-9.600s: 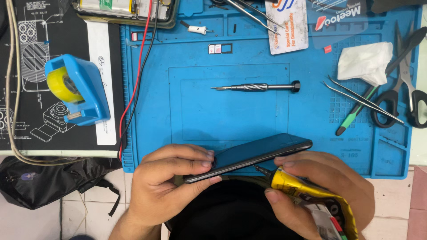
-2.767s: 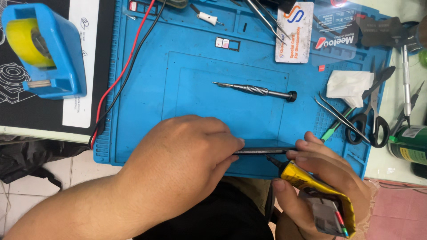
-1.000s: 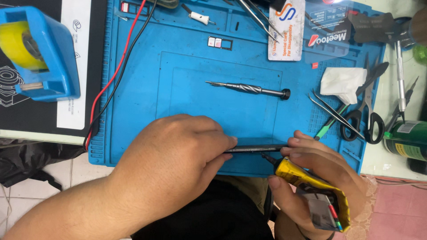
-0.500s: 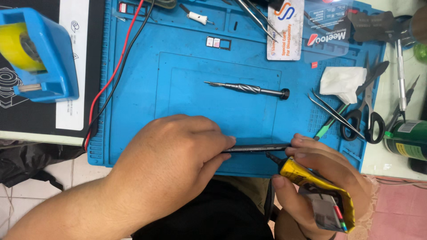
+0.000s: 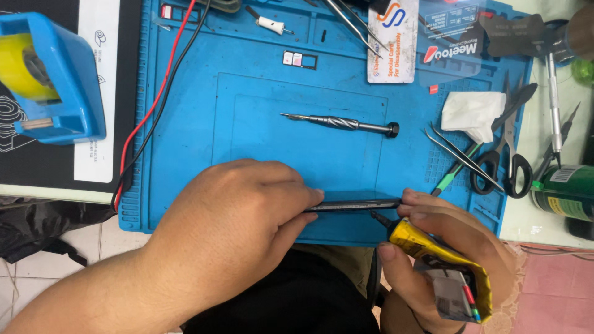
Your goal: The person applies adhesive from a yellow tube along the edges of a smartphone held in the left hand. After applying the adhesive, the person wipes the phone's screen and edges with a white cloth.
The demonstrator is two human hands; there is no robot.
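My left hand point(image 5: 238, 213) grips a dark smartphone point(image 5: 356, 205) held on edge over the near part of the blue work mat point(image 5: 247, 105). Most of the phone is hidden under that hand; only its thin edge shows. My right hand point(image 5: 445, 247) holds a squeezed yellow glue tube point(image 5: 433, 253), and its black nozzle touches the phone's lower edge near the right end. A right fingertip rests against the phone's right corner.
A metal screwdriver point(image 5: 343, 124) lies mid-mat. Tweezers point(image 5: 461, 158), scissors point(image 5: 510, 154) and a white tissue point(image 5: 473, 111) sit at the right. A blue tape dispenser point(image 5: 46, 80) stands at the left, with red and black wires point(image 5: 154, 105) beside it. A green can point(image 5: 566, 192) stands off the mat.
The phone has turned from a tilted view to edge-on and my left hand now covers it. The glue tube's nozzle stays at the phone's lower edge, with only slight shifts in the last second.
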